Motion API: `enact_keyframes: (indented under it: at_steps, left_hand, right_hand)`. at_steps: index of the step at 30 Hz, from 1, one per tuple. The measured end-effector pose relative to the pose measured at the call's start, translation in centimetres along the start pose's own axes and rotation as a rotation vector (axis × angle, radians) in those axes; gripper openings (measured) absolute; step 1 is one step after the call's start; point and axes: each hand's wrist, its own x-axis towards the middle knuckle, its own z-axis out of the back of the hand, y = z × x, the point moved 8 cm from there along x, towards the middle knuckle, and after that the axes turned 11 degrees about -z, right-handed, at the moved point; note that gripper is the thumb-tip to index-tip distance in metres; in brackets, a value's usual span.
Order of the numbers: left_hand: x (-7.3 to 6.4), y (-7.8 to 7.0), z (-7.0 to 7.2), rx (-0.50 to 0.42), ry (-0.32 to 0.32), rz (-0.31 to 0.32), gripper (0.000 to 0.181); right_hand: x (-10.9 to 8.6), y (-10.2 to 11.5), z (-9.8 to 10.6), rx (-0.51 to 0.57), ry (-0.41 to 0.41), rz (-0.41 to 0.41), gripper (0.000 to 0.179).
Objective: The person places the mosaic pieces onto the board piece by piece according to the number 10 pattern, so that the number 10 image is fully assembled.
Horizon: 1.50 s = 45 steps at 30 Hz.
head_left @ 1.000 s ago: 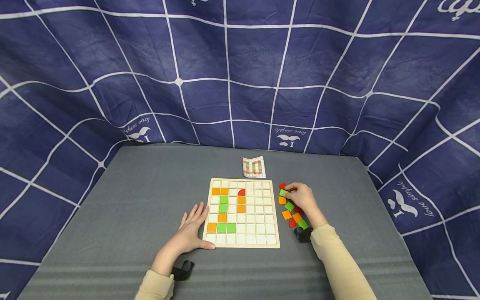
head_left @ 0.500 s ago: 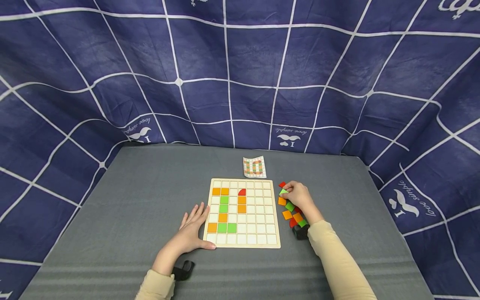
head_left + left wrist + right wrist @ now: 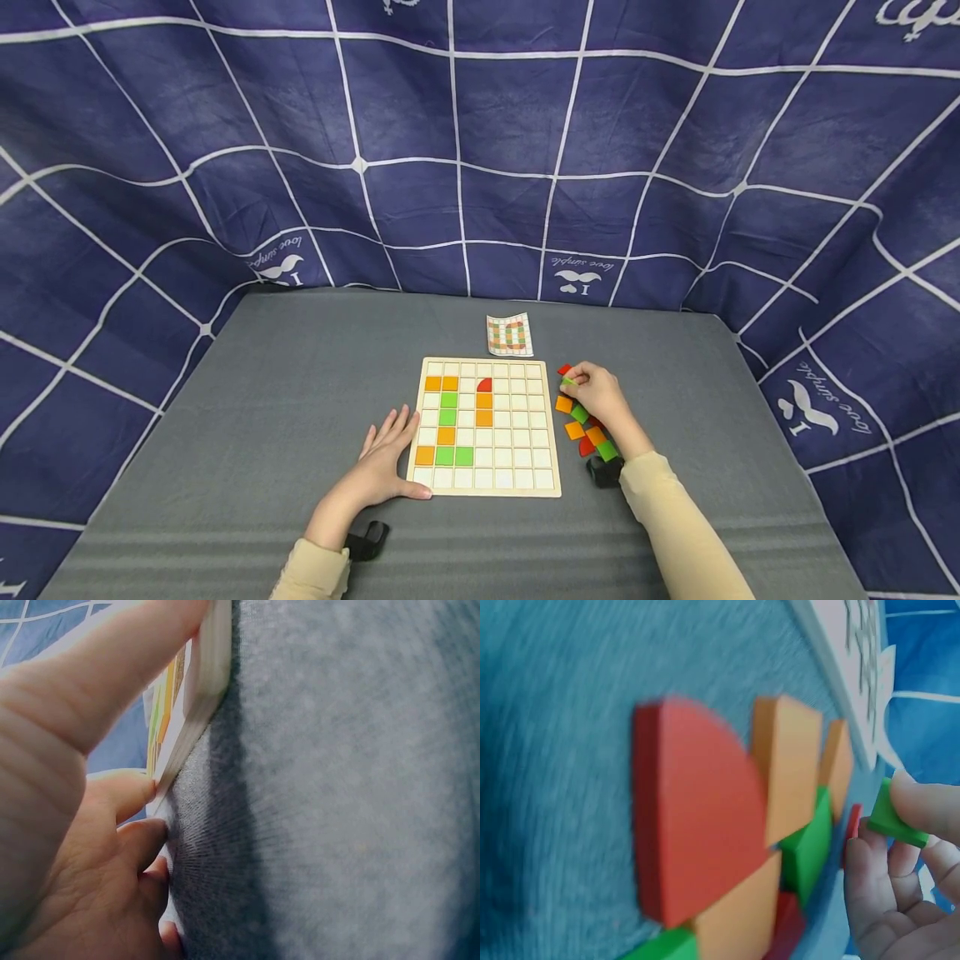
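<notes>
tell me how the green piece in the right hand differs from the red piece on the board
Colour: the green piece is green, the red piece is red. Outline: the green piece shows straight edges, while the red piece has one curved edge. State: the right hand pinches the green piece, whereas the red piece lies on the board. Both are small, single-coloured pieces.

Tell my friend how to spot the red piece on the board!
On the grey table lies a pale gridded board. In its middle column, the red piece sits just beyond two orange squares. It's the only red one on the board, curved where its neighbours are square.
</notes>
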Motion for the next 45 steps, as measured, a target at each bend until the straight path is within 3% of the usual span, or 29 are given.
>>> enact_keyframes:
  at_steps: [9, 21, 35, 45]
  left_hand:
    - [0.1, 0.0, 0.1, -0.004, 0.004, 0.0, 0.126]
    - [0.1, -0.1, 0.0, -0.007, -0.002, -0.003, 0.126]
    - [0.1, -0.1, 0.0, 0.008, -0.002, -0.002, 0.126]
    - [0.1, -0.1, 0.1, 0.012, -0.007, -0.011, 0.126]
  right_hand:
    - [-2.4, 3.1, -1.2, 0.108, 0.042, 0.081, 0.022]
    - [-5.6, 6.4, -4.9, 0.132, 0.127, 0.195, 0.02]
    - [-7.6, 7.7, -8.9, 0.11, 0.242, 0.278, 0.014]
    - [-8.1, 7.7, -9.9, 0.091, 0.284, 0.278, 0.011]
